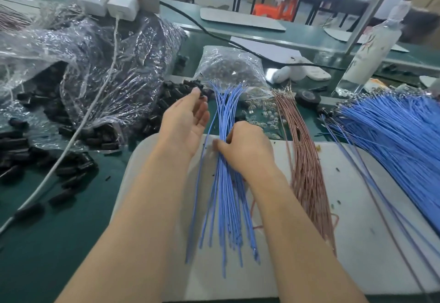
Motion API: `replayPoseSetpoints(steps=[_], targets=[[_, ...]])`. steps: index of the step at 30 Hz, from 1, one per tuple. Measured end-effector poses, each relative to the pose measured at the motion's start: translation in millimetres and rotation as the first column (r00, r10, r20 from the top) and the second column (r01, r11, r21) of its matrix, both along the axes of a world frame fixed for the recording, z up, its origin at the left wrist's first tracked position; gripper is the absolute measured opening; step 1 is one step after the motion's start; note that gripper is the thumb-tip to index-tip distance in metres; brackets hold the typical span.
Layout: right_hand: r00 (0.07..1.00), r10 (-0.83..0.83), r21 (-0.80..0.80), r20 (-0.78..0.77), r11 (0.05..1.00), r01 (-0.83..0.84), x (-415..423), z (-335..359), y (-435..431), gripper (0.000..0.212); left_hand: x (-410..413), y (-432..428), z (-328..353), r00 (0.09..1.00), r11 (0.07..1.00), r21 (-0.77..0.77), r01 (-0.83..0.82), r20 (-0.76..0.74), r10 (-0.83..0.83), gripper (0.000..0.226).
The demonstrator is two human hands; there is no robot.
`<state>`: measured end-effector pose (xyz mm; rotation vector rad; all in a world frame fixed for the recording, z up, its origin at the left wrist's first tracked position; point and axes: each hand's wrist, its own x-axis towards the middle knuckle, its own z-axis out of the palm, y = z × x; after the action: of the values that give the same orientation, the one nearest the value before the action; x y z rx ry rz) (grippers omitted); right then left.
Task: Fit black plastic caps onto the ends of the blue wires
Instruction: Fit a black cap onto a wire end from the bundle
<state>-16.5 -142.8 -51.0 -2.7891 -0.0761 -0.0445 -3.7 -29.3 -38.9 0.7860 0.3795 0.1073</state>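
1. Progress: judging from the bundle of blue wires (223, 183) in the middle, the capping has hardly begun. Its far ends fan out bare towards the back of the bench (59, 207), and I see no black plastic on any of them. The near ends, on the white mat (357, 207), look bare as well.
2. What is left: apparently every wire in this bundle. A much larger heap of blue wires (392, 131) lies to the right, and whether those are capped is too blurred to tell.
3. Supply: loose black caps (166, 102) are piled just left of the bundle's far ends, spilling from a crumpled plastic bag (107, 64) and scattered over the left of the bench.
4. Left hand (188, 121): palm turned up, reaching to the edge of the pile. Its thumb and a fingertip appear to pinch a single black cap (202, 97), just beside the wire tips but not on one.
5. Right hand (245, 145): its fingers are curled round the bundle near mid-length, pressing it against the mat.
6. Relation: the hands are apart, left ahead of right. The bundle runs between them, under the right hand and just right of the left palm.
7. Nearby: a bundle of pinkish wires (307, 171) lies to the right of the right hand, untouched.
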Motion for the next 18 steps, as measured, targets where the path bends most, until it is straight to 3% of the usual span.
replayPoseSetpoints(steps=[3, 8, 13, 18], targets=[[0.999, -0.036, 0.125, -0.021, 0.991, 0.039, 2, 3, -7, 0.028, 3, -3, -4, 0.999, 0.998, 0.045, 0.034, 0.032, -0.036, 0.005], [1.0, -0.004, 0.295, -0.029, 0.955, 0.012, 1, 13, -31, 0.039, 4, -9, -9, 0.993, 0.986, 0.143, 0.091, 0.055, -0.1, 0.003], [0.993, 0.066, 0.581, -0.096, 0.814, 0.002, 4, 12, -38, 0.031, 3, -8, -10, 0.989, 0.975, 0.176, 0.135, 0.039, -0.144, 0.007], [0.998, 0.057, 0.378, -0.036, 0.925, -0.04, 2, 10, -33, 0.025, 3, -11, -10, 0.987, 0.967, 0.2, 0.158, -0.019, -0.158, 0.01]])
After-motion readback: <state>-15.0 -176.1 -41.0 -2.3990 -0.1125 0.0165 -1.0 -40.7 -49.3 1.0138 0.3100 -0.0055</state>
